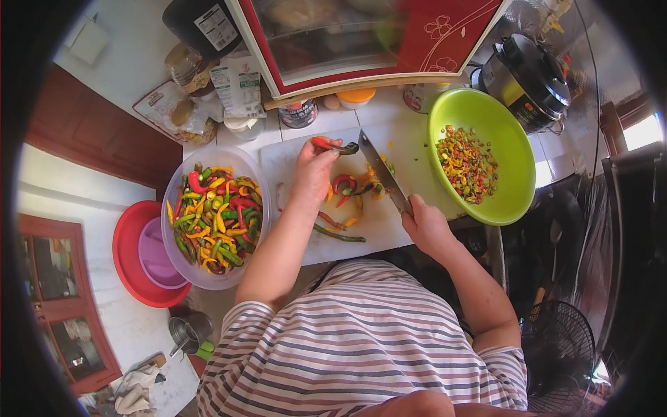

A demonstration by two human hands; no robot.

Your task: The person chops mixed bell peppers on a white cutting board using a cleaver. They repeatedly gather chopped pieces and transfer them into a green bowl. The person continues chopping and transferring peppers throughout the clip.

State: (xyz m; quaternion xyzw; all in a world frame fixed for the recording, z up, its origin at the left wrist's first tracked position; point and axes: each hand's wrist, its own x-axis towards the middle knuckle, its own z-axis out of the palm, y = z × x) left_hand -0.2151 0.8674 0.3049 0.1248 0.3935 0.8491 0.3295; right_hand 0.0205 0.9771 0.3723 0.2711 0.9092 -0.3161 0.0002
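Note:
My left hand point(316, 169) is raised over the white cutting board point(292, 245), its fingers closed on chili peppers point(348, 149), one red and one dark green. In my right hand point(426, 225) is the handle of a cleaver point(383, 174), whose blade points up and left, beside cut pepper bits. Several whole peppers, among them a curled red pepper point(341, 180) and a long green pepper point(340, 234), lie on the board between my hands. At the left, a clear plastic basin point(172, 245) holds many whole peppers. At the right, a green basin point(513, 182) contains chopped peppers.
A red-framed glass cabinet point(312, 83) stands behind the board. Jars, bags and a can point(298, 113) line the back left. An electric pressure cooker point(526, 83) is at the back right. Red and purple basins point(130, 255) sit lower left, and a fan point(557, 349) stands lower right.

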